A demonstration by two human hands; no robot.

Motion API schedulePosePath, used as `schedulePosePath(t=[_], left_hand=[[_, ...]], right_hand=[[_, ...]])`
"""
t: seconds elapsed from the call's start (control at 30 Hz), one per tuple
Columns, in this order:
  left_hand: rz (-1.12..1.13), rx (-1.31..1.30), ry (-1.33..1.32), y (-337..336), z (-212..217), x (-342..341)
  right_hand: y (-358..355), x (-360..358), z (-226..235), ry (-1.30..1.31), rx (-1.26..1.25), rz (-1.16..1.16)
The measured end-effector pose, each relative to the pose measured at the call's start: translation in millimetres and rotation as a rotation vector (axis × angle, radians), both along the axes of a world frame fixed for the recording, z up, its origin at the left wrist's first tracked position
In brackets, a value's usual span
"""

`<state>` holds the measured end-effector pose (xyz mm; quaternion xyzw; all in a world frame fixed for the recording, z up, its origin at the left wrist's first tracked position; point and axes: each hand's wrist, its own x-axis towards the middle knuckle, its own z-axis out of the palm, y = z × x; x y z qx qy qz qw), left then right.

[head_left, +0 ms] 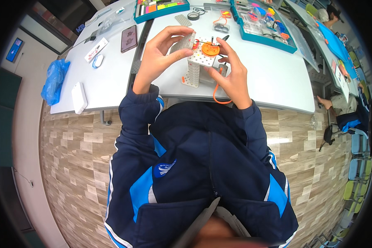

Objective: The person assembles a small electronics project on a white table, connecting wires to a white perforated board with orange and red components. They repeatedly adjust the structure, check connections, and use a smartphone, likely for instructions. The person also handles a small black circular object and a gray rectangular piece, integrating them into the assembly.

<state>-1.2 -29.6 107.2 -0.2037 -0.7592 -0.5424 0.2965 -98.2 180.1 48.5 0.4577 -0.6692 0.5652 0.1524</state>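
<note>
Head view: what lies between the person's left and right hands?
In the head view, a light-grey perforated plastic structure with a round orange wheel on top occupies the space between the left hand and the right hand.

Grey block (223, 68) partly behind right grip (234, 74); teal trays (268, 44) cut off above.

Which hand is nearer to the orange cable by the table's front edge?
Right hand: close beside the orange cable. The left hand is farther off, to the cable's upper left.
</note>
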Motion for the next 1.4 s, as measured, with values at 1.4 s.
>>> schedulePosePath(t=[1.4], left_hand=[[0.112, 0.522, -0.292, -34, -52, 55]], right_hand=[[-4, 3, 0, 0.023, -0.001, -0.025]])
